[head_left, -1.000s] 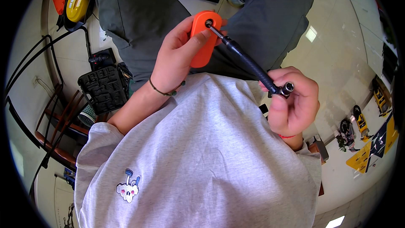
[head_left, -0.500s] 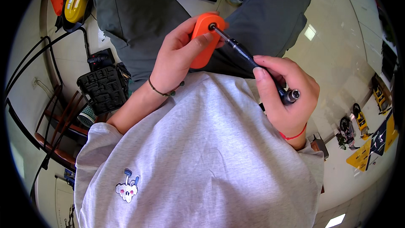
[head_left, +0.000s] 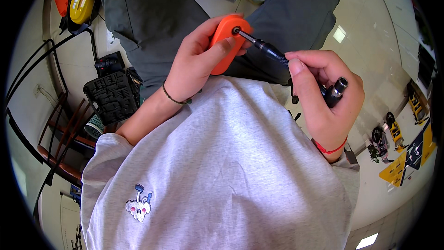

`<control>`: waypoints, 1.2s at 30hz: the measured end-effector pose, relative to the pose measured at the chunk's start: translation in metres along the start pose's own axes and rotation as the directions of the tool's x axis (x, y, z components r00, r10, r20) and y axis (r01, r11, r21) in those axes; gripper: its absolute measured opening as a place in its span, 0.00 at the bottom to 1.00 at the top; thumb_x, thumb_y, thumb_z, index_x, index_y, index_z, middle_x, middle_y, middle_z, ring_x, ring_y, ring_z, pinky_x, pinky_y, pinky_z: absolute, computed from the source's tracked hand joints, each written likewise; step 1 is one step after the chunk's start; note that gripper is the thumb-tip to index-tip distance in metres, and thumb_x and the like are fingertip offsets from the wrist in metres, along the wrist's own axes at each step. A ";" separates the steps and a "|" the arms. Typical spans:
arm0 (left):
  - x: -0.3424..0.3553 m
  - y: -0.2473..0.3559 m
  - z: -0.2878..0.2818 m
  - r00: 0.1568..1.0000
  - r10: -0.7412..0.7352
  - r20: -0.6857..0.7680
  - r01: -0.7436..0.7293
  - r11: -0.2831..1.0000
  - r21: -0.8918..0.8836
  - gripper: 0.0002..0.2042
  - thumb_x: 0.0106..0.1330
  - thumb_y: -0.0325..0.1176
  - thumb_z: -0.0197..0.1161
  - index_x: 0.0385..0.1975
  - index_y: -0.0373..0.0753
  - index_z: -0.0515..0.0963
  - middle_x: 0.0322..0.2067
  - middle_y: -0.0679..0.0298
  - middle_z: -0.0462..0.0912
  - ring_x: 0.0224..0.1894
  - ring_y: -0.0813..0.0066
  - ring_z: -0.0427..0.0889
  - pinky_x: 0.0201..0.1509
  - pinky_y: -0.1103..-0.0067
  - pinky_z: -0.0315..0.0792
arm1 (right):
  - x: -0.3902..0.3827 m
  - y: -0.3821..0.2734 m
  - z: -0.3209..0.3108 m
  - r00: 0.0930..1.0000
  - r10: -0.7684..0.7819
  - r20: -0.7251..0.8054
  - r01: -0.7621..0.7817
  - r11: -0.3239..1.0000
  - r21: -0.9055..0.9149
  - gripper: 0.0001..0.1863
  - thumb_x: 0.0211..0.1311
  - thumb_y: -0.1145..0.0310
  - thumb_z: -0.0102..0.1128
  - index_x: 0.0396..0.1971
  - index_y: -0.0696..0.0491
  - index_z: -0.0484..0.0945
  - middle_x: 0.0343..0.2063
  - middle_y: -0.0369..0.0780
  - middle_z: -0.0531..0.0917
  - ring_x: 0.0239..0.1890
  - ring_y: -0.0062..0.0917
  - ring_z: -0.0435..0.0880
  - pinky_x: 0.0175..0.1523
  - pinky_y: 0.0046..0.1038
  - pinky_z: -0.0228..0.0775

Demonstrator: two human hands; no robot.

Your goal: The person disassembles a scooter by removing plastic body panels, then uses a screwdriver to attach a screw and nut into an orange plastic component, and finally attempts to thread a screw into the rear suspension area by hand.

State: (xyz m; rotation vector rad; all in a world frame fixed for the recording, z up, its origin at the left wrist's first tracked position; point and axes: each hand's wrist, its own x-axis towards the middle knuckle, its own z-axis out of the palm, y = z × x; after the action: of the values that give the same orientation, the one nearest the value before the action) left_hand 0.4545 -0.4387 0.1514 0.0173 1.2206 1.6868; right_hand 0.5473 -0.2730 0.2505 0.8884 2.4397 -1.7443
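Note:
Above my lap, my left hand [head_left: 196,58] grips an orange rounded, elongated part [head_left: 227,54], its thumb pressed on the face below a dark recessed hole. In my right hand [head_left: 326,90] is a black screwdriver [head_left: 273,53] with a knurled section and a silver shaft. The shaft's tip sits at the hole near the upper end of the orange part. Thumb and index finger pinch the handle, while its socket-like rear end sticks out by the palm. Whether a screw lies in the hole is too small to tell.
At left, a black moulded tool case [head_left: 111,97] lies open beside a wooden chair [head_left: 60,157]. A yellow and black object [head_left: 82,3] stands at the upper left. Toy-like motorcycles [head_left: 395,129] and yellow-black panels [head_left: 407,159] are at far right.
My right hand has moved right, and the screwdriver's rear end has swung up and right. The screwdriver lies at a flatter angle, its tip still at the hole. My left hand has barely shifted.

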 end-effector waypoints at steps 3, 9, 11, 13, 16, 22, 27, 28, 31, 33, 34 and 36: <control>0.000 -0.001 0.000 0.999 -0.027 -0.018 0.027 1.000 -0.006 0.17 0.68 0.30 0.53 0.54 0.28 0.65 0.46 0.56 0.77 0.47 0.73 0.79 0.54 0.77 0.73 | 0.000 0.000 0.002 1.000 -0.006 -0.001 0.006 1.000 -0.019 0.05 0.59 0.80 0.57 0.33 0.64 0.79 0.18 0.33 0.77 0.19 0.11 0.71 0.24 0.14 0.59; 0.001 -0.001 -0.001 0.998 -0.057 0.015 0.058 0.996 -0.066 0.16 0.67 0.30 0.53 0.51 0.28 0.66 0.47 0.53 0.77 0.46 0.70 0.80 0.52 0.75 0.75 | 0.002 -0.006 -0.003 0.996 0.091 0.004 -0.091 0.996 -0.019 0.05 0.59 0.79 0.57 0.33 0.63 0.80 0.18 0.32 0.77 0.19 0.10 0.70 0.24 0.14 0.58; 0.002 -0.002 -0.001 0.997 -0.069 0.027 0.072 0.993 -0.093 0.16 0.66 0.29 0.53 0.51 0.28 0.66 0.47 0.53 0.77 0.46 0.68 0.81 0.51 0.74 0.76 | 0.004 -0.006 -0.008 0.994 0.113 0.007 -0.113 0.994 -0.003 0.05 0.59 0.78 0.57 0.33 0.62 0.80 0.18 0.32 0.76 0.19 0.10 0.70 0.24 0.14 0.56; 0.001 -0.002 -0.001 0.996 -0.080 0.033 0.084 0.991 -0.109 0.16 0.66 0.29 0.54 0.51 0.29 0.66 0.46 0.53 0.77 0.45 0.68 0.81 0.51 0.74 0.77 | 0.005 -0.007 -0.011 0.990 0.141 0.008 -0.141 0.990 0.001 0.05 0.59 0.77 0.58 0.33 0.62 0.80 0.18 0.32 0.76 0.19 0.10 0.70 0.24 0.13 0.55; 0.000 0.000 0.002 0.995 -0.095 0.036 0.098 0.989 -0.112 0.16 0.66 0.29 0.54 0.51 0.29 0.66 0.46 0.53 0.77 0.44 0.67 0.82 0.50 0.74 0.77 | 0.004 -0.010 -0.013 0.987 0.159 0.013 -0.159 0.987 0.002 0.05 0.59 0.76 0.58 0.33 0.62 0.80 0.18 0.32 0.76 0.19 0.10 0.70 0.24 0.14 0.55; 0.001 -0.001 0.002 0.996 -0.081 0.030 0.083 0.992 -0.094 0.16 0.67 0.29 0.54 0.50 0.29 0.66 0.45 0.54 0.78 0.45 0.70 0.81 0.51 0.75 0.76 | 0.002 -0.009 -0.009 0.997 0.078 0.023 -0.077 0.996 -0.046 0.05 0.58 0.78 0.58 0.32 0.62 0.80 0.18 0.32 0.77 0.20 0.10 0.70 0.25 0.13 0.57; 0.001 -0.002 0.001 0.999 -0.037 0.016 0.038 0.999 -0.019 0.14 0.68 0.29 0.53 0.50 0.29 0.67 0.44 0.56 0.78 0.46 0.73 0.80 0.52 0.77 0.74 | -0.001 -0.004 0.001 0.988 -0.148 0.034 0.151 0.975 -0.161 0.03 0.55 0.82 0.59 0.30 0.62 0.80 0.16 0.32 0.77 0.17 0.08 0.69 0.23 0.13 0.57; 0.001 -0.002 0.002 0.999 -0.032 0.006 0.032 0.999 -0.017 0.14 0.68 0.29 0.53 0.50 0.29 0.67 0.44 0.56 0.78 0.46 0.73 0.80 0.52 0.77 0.74 | -0.001 -0.004 0.003 0.983 -0.183 0.032 0.186 0.967 -0.173 0.03 0.55 0.82 0.60 0.30 0.62 0.80 0.15 0.32 0.77 0.16 0.08 0.69 0.23 0.13 0.56; 0.001 -0.004 0.002 1.000 -0.011 -0.011 0.012 1.000 0.021 0.14 0.68 0.29 0.53 0.50 0.30 0.66 0.43 0.57 0.78 0.45 0.74 0.79 0.52 0.79 0.73 | -0.002 -0.003 0.006 0.977 -0.212 0.026 0.213 0.957 -0.197 0.03 0.54 0.82 0.60 0.29 0.62 0.80 0.15 0.33 0.77 0.16 0.08 0.70 0.22 0.12 0.56; 0.000 -0.005 0.001 1.000 0.011 -0.006 -0.011 0.996 0.088 0.14 0.68 0.29 0.54 0.50 0.30 0.66 0.43 0.58 0.79 0.45 0.76 0.79 0.52 0.80 0.72 | -0.002 -0.004 0.007 0.969 -0.245 0.041 0.247 0.940 -0.234 0.03 0.53 0.82 0.61 0.29 0.61 0.80 0.15 0.33 0.77 0.16 0.09 0.71 0.21 0.13 0.57; 0.000 -0.007 0.001 1.000 0.018 -0.012 -0.017 0.996 0.089 0.14 0.68 0.29 0.54 0.50 0.30 0.66 0.42 0.58 0.79 0.45 0.76 0.79 0.52 0.81 0.72 | -0.003 -0.005 0.007 0.963 -0.266 0.052 0.270 0.928 -0.256 0.04 0.52 0.83 0.61 0.29 0.61 0.80 0.14 0.34 0.77 0.15 0.10 0.72 0.21 0.13 0.58; 0.000 -0.009 0.001 0.999 0.032 -0.023 -0.030 0.996 0.089 0.14 0.68 0.29 0.54 0.50 0.30 0.66 0.42 0.59 0.79 0.45 0.78 0.78 0.52 0.82 0.71 | -0.002 -0.006 0.010 0.944 -0.322 0.073 0.329 0.898 -0.293 0.05 0.51 0.83 0.62 0.29 0.61 0.80 0.14 0.35 0.78 0.15 0.11 0.73 0.20 0.15 0.60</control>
State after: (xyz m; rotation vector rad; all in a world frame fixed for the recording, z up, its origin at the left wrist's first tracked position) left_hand 0.4615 -0.4377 0.1450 0.0707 1.3193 1.6624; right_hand 0.5433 -0.2836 0.2524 0.4467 2.8653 -1.3770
